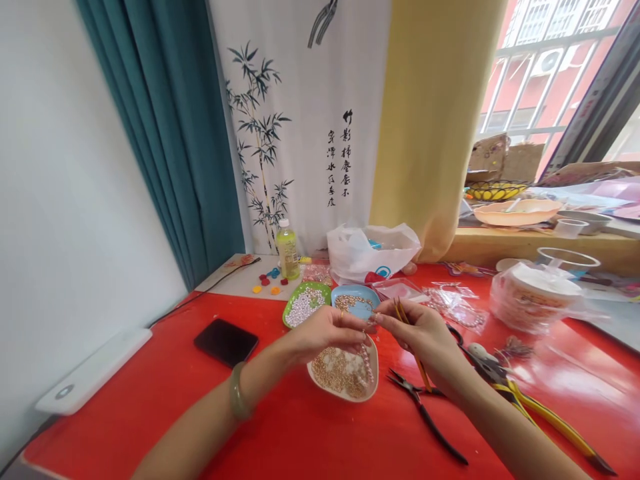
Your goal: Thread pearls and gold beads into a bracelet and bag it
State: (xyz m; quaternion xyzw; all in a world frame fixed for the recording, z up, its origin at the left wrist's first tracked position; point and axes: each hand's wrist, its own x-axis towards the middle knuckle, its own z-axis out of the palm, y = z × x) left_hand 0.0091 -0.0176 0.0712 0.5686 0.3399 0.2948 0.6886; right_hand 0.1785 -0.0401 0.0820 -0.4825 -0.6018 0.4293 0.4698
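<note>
My left hand, with a green bangle on its wrist, pinches the upper end of a strand of pinkish pearl beads. The strand hangs over a cream dish of small gold beads. Close against it, my right hand has thumb and forefinger closed at the same end of the strand; the tiny part between the fingertips is too small to make out. Gold-coloured tweezers are also held in my right hand, pointing up and down through the palm. Behind the hands are a blue dish of gold beads and a green dish of white beads.
Black-handled pliers lie below my right hand, with yellow-handled pliers further right. A phone and a white power strip are at left. A bottle, a plastic bag and a wrapped tub stand behind.
</note>
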